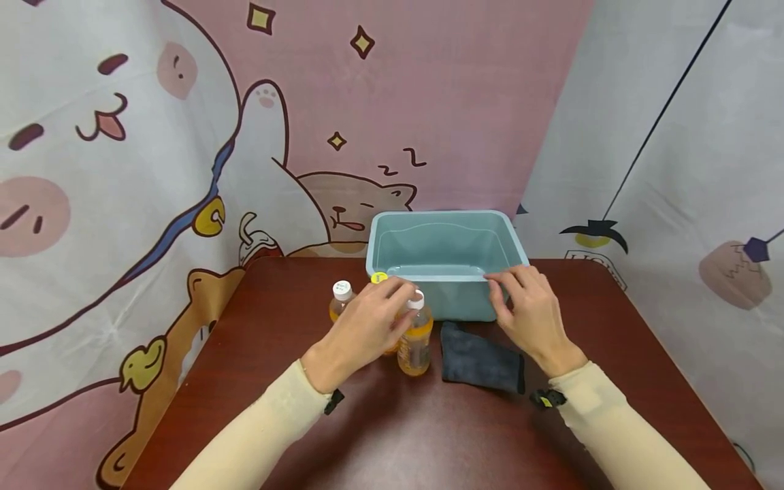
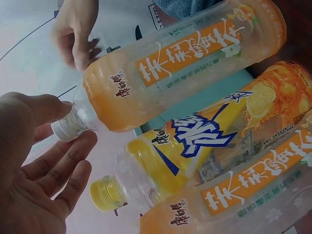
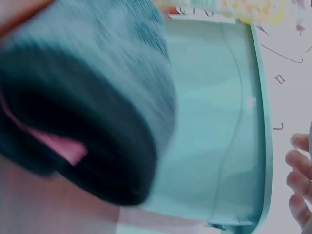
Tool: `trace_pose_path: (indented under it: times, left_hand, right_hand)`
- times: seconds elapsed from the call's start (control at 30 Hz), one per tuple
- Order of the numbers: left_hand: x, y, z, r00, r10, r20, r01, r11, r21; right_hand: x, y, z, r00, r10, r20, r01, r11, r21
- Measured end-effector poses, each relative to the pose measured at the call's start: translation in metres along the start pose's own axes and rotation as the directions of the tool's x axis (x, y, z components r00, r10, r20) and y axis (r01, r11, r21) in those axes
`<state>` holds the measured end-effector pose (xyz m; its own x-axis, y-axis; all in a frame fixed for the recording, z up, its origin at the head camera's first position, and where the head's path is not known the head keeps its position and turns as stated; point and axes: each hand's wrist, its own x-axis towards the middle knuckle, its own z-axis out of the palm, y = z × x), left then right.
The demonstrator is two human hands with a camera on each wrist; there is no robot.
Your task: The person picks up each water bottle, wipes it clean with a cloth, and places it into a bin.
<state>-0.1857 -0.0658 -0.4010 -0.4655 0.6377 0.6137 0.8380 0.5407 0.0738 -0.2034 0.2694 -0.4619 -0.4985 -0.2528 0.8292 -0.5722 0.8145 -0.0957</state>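
My left hand (image 1: 367,316) pinches the white cap (image 2: 68,127) of a bottle of orange drink (image 1: 414,344) between thumb and fingers. This bottle stands upright on the table and has an orange label. Beside it are a yellow-capped bottle (image 2: 195,141) and another white-capped bottle (image 1: 341,292), partly hidden behind the left hand in the head view. Near the front rim of a pale teal tub (image 1: 453,299), my right hand (image 1: 535,316) hovers with loosely bent fingers and nothing in them. Below it lies a dark grey fuzzy cloth item (image 1: 480,361), its black-edged opening showing something pink inside.
The tub stands at the back of a dark red-brown table (image 1: 392,435), close to a cartoon-printed curtain (image 1: 441,102). More curtain hangs along the left and right sides. The grey cloth item lies just in front of the tub.
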Motion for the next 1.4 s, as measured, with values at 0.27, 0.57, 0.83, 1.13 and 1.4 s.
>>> trace_pose_path:
  times: [0.27, 0.57, 0.83, 1.13, 1.4]
  left_hand:
    - [0.006, 0.000, -0.001, 1.000, 0.011, -0.002, -0.011, 0.999, -0.031]
    - [0.021, -0.001, -0.011, 0.998, 0.058, -0.001, -0.058, 0.998, 0.012]
    - [0.050, 0.000, -0.039, 0.994, 0.099, -0.047, -0.097, 0.994, 0.046]
    - [0.088, -0.005, -0.075, 0.992, 0.093, -0.087, -0.090, 0.995, 0.039]
    - [0.124, -0.018, -0.099, 0.995, 0.023, -0.098, -0.025, 1.000, -0.015]
  right_hand:
    - [0.006, 0.017, -0.001, 0.976, 0.194, 0.102, -0.185, 0.978, -0.094]
    - [0.002, 0.023, -0.003, 0.873, 0.355, 0.335, -0.317, 0.934, -0.162]
    - [0.001, 0.023, -0.002, 0.851, 0.374, 0.368, -0.331, 0.927, -0.178]
    - [-0.005, 0.022, 0.001, 0.849, 0.375, 0.371, -0.321, 0.926, -0.200]
    - [-0.006, 0.022, 0.004, 0.856, 0.361, 0.370, -0.301, 0.930, -0.210]
